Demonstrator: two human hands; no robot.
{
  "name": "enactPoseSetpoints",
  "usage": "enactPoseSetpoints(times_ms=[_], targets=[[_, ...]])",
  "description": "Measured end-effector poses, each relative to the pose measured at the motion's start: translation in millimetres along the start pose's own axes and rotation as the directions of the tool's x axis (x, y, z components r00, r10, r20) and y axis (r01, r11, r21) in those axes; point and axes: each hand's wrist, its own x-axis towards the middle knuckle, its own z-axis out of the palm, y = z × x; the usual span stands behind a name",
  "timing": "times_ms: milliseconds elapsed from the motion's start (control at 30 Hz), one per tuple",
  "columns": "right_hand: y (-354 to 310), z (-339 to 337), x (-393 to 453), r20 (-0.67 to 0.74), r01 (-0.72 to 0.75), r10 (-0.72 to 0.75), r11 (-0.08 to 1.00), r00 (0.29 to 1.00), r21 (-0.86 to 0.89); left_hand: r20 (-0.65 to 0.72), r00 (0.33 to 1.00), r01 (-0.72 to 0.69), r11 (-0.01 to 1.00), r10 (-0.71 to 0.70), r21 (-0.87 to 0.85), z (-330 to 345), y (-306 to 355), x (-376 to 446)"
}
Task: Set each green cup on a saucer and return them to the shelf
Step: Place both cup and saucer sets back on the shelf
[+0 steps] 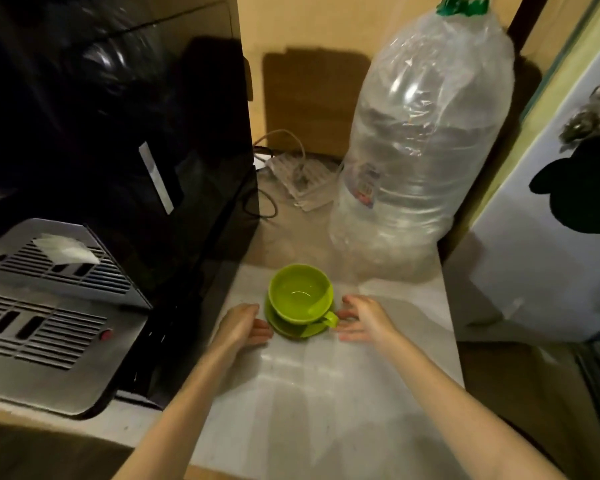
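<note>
Cup and saucer sit together at the middle of the scene: a lime-green plastic cup (300, 294) stands upright and empty on a matching lime-green saucer (291, 327), its small handle (331, 318) pointing toward the right hand. The saucer rests on a pale, creased sheet of paper or plastic (309, 393) that covers the counter.

The left hand (245, 323) lies just left of the saucer, fingers loosely spread and curled toward its rim, gripping nothing; whether the fingertips touch the saucer's edge cannot be told. The right hand (362, 318) is just right of the cup, also spread and empty, its fingertips close beside the handle without clearly touching it. Both bare forearms reach in from the bottom of the view on either side of the saucer.

Behind the cup and to its right stands a large clear plastic water bottle (423, 140) wrapped in a transparent bag, with a green cap (463, 5) at the top. Behind the cup, against the wall, lies a white power strip (302, 178) with cables. Left of the cup is a black appliance (118, 116) with a silver slotted drip tray (49, 313). Far right of the cup is a white cabinet side (551, 237).
</note>
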Motion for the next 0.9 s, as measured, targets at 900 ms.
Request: enactPoseSetpoints(times_ms=[900], targets=[[-59.1,-41.9,-53.9,0.098,0.251,-0.259,0.964,0.961,0.087,0.377,0.884,-0.305,0.952,0.278,0.012,25.9,76.5,-45.5]])
